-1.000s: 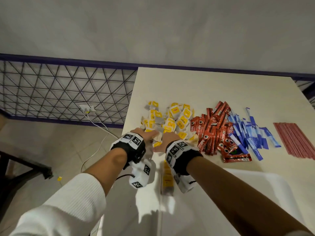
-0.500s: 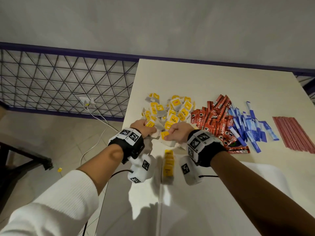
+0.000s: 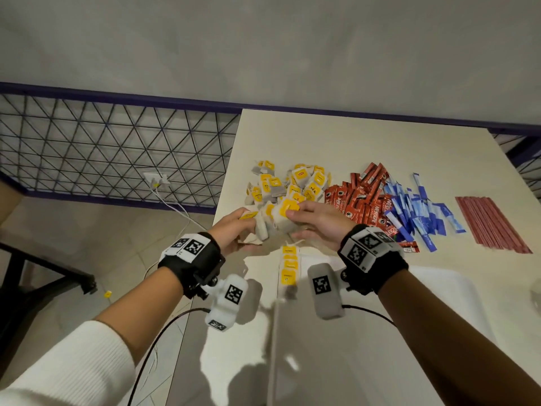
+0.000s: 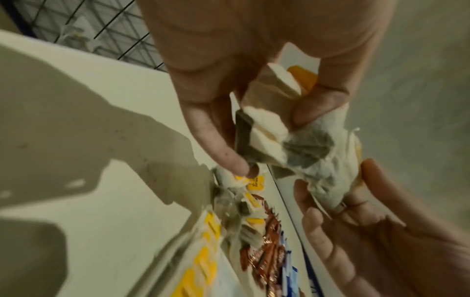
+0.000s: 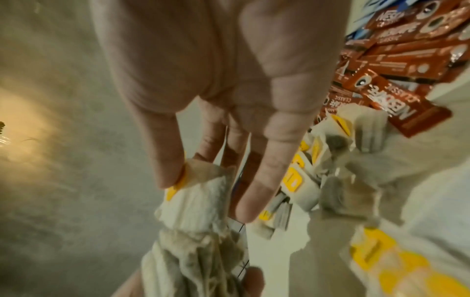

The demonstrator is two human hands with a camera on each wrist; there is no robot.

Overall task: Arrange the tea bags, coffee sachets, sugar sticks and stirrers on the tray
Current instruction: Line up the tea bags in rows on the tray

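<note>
While both hands hold one clump of tea bags (image 3: 279, 219) above the table (image 3: 345, 148), the tray (image 3: 448, 291) lies nearer the body, below the wrists.

Left hand (image 3: 234, 230) has its fingers curled round the clump's left side; right hand (image 3: 317, 225) pinches the right side, thumb under, fingers (image 5: 257, 180) nearly straight along the top. The clump hangs between them, long axis running left to right, just this side of the loose tea-bag pile (image 3: 288, 186). A short row of tea bags (image 3: 289, 266) already lies by the tray's near-left edge, directly under the hands. Likely next: draw the clump back and down. Neither hand is clearly nearer.
</note>
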